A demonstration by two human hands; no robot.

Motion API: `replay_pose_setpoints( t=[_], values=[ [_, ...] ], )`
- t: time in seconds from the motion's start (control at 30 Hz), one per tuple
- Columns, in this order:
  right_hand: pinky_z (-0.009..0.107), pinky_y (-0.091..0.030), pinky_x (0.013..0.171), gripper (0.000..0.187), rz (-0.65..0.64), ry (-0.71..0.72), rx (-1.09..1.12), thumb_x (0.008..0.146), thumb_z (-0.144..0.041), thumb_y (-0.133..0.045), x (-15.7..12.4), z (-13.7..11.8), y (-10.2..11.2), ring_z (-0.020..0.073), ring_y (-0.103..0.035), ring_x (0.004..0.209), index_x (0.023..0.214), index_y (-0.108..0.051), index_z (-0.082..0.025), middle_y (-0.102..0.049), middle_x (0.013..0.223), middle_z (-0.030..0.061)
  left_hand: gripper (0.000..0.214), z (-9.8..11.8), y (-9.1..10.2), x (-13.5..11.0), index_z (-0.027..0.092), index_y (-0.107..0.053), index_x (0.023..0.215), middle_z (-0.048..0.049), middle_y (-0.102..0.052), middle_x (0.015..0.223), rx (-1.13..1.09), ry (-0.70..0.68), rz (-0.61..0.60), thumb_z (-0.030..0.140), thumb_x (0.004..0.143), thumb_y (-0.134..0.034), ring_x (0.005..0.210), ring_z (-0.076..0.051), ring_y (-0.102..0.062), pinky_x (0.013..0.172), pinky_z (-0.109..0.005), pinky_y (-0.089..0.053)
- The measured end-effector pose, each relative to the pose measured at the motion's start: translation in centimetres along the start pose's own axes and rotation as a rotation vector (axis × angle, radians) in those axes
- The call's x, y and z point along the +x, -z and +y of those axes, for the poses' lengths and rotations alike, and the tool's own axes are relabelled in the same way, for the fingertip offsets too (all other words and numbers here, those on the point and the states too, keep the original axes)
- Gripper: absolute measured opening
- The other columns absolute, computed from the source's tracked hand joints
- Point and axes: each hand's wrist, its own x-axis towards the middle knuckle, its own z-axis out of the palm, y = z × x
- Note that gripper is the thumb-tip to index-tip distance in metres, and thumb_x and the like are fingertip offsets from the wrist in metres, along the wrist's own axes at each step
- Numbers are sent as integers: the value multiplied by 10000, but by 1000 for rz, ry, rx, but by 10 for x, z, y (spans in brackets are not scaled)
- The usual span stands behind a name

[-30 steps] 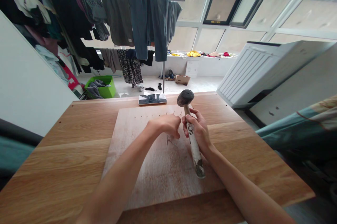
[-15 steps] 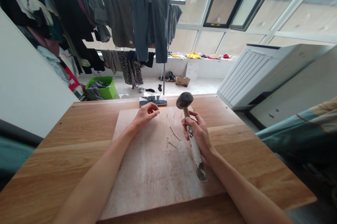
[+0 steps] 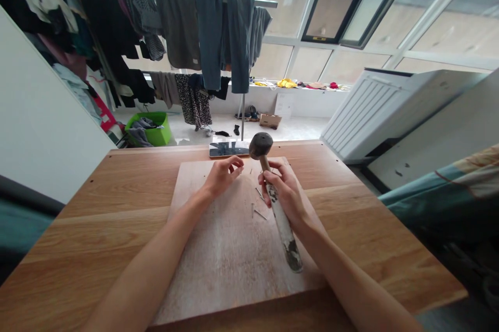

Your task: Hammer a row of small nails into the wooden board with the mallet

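Observation:
My right hand point(image 3: 286, 186) is wrapped round the worn, paint-chipped handle of a mallet point(image 3: 281, 217). Its dark, rounded head points up and away, raised over the far part of a pale wooden board point(image 3: 218, 259). Close to the board's far edge, my left hand point(image 3: 225, 176) pinches thumb and fingers together on what looks like a nail, mostly hidden by the fingertips. Just right of those fingertips a small nail point(image 3: 251, 171) stands upright in the board. Loose nails point(image 3: 260, 214) lie on the middle of the board, some partly covered by the mallet and right hand.
The board lies on a wood-grain table point(image 3: 128, 191). A phone point(image 3: 228, 149) lies at the table's far edge. Beyond are hanging clothes point(image 3: 175, 25), a green tub point(image 3: 158, 134), a cardboard box point(image 3: 270, 121) and a white ribbed unit point(image 3: 362, 108) at the right.
The mallet head has moved left and slightly up, nearer my left hand. In the picture, my left hand sits slightly further right; the view has also shifted a little.

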Motion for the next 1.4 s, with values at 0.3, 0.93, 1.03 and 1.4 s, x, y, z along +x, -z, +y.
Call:
replay_pose_setpoints(
  t=[0.3, 0.93, 1.03, 1.4],
  values=[
    [216, -369, 337, 362, -20, -77, -7, 859, -410, -655, -4, 18, 2, 71, -478, 364, 1122, -509, -210, -648, 766, -46, 58, 1, 3, -1, 181, -684, 892, -7, -744, 858, 10, -27, -46, 211, 850, -656, 643, -99, -595, 638, -208, -470],
    [218, -400, 347, 364, -109, -119, -92, 872, -421, -641, -4, 19, 0, 81, -503, 379, 1135, -523, -199, -644, 745, -56, 161, 0, 3, 1, 182, -662, 958, -11, -774, 870, -10, -84, -6, 152, 801, -675, 676, -129, -676, 619, -218, -509],
    [216, -406, 354, 365, -127, -134, -101, 865, -411, -652, -5, 19, -1, 79, -505, 380, 1130, -528, -192, -652, 737, -54, 182, -2, 3, 1, 179, -663, 958, -5, -759, 857, -7, -97, -6, 114, 788, -650, 658, -120, -655, 604, -211, -496],
    [194, -358, 334, 308, 164, 69, 103, 851, -361, -652, -3, 10, 5, 70, -477, 364, 1085, -495, -236, -633, 729, -71, 145, 48, 2, -7, 181, -658, 1005, -62, -706, 1040, 455, -471, -240, 94, 890, -641, 916, -188, -665, 801, -303, -543]
  ],
)
